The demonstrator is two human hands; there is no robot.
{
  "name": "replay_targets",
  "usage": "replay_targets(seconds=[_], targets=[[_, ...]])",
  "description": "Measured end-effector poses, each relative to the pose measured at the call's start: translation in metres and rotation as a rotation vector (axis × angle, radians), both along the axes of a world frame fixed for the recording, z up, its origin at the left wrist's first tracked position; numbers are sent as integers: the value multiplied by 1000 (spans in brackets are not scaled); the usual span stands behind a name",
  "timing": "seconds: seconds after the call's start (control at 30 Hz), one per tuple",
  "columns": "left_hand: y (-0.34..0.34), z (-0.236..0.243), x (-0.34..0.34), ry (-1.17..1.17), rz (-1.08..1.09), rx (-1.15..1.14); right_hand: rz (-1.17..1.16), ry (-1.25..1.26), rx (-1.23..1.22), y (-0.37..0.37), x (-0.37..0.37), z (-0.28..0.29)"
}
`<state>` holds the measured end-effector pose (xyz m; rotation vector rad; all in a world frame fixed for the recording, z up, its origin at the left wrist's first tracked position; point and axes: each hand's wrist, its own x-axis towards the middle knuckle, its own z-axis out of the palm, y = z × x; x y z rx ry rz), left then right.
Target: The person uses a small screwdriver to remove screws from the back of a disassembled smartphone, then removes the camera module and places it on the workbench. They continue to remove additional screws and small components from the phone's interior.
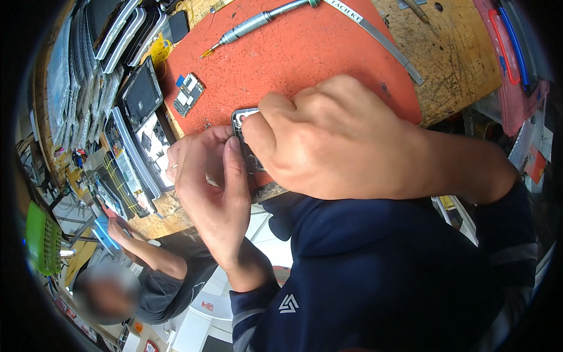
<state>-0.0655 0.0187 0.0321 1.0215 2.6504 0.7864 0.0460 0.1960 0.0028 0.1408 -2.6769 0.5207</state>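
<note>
Opened phone (251,157) sits between the two hands, partly covered by the right one, close to the near border of the red mat (305,56). In my judgement, it could slip or tilt toward the bench edge if the right hand pushes harder than the left one supports. Small bits (207,124) lie just beyond the left fingertips; a careless movement of these fingers might scatter them.

About the grip: the left hand (218,196) is nearly closed, with its thumb and finger pinching the left side of the phone. The right hand (331,135) is bent over the phone with curled fingers; its fingertips are hidden, so I cannot tell whether they hold something small.

Farther from the grip, ahead and to the left, a circuit board (188,95) rests on the mat. Beyond it lies a screwdriver (252,26), and ahead to the right, a metal strip (390,50). Left of the grip stand opened devices (155,141), then packets in bubble wrap (64,88). Farthest, behind the left hand, is a co-worker (170,287) in dark clothes.
</note>
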Motion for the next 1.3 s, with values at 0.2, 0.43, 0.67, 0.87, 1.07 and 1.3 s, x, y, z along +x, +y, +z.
replay_targets(seconds=[0.2,0.43,0.67,0.87,1.07,1.3], targets=[[2,3,0,57,-39,-44,27,-11,43,1,-6,4],[2,4,2,169,-66,-117,23,-38,87,0,-3,9],[2,4,2,155,-62,-99,-2,-78,-10,1,-3,9],[2,4,1,149,-70,-91,-76,-28,-30,0,-7,8],[1,3,0,132,-63,-56,10,-39,78,1,-6,9],[-1,3,2,112,-24,-81,-33,9,62,3,-3,4]])
